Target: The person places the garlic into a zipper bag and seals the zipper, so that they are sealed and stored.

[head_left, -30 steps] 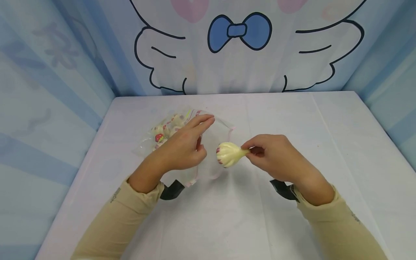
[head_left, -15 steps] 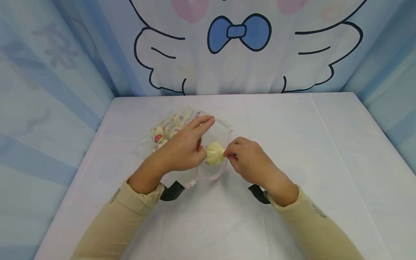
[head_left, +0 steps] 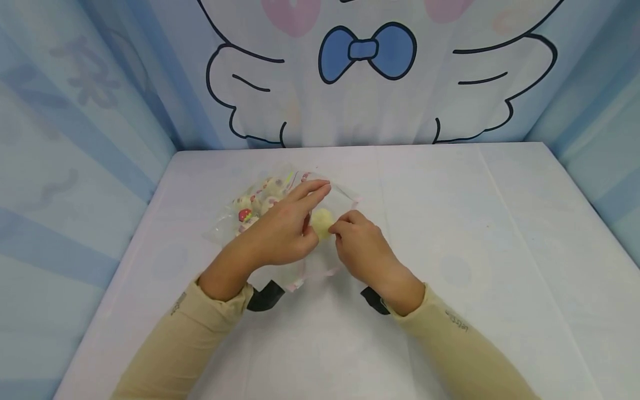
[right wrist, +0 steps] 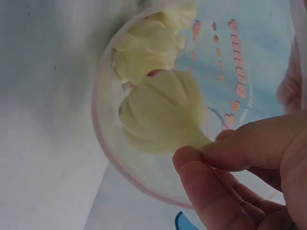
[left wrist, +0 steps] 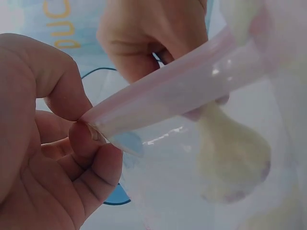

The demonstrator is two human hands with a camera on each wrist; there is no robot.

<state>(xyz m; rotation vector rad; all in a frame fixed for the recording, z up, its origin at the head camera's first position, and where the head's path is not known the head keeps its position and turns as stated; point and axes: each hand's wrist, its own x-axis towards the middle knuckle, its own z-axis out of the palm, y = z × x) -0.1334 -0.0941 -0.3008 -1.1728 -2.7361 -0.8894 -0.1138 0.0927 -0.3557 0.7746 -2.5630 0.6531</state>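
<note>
A clear plastic bag with a pink rim (left wrist: 158, 98) lies on the table, its mouth facing right. My left hand (head_left: 280, 233) pinches that rim between thumb and fingers. My right hand (head_left: 365, 244) grips a pale yellow garlic bulb (right wrist: 163, 112) by its stem. The bulb is inside the bag's mouth; in the left wrist view it shows through the plastic. Beyond it, in the right wrist view, more garlic bulbs (right wrist: 146, 50) sit in the bag. My left hand hides part of the bag in the head view.
The table (head_left: 475, 233) has a white cloth. A printed curtain with a blue bow (head_left: 363, 50) hangs behind it, and blue curtains (head_left: 75, 166) stand at both sides. Red and white printing (head_left: 245, 214) shows on the bag's left part.
My right hand has moved left, carrying the garlic bulb from outside the bag into its mouth. My left hand has stayed almost still.
</note>
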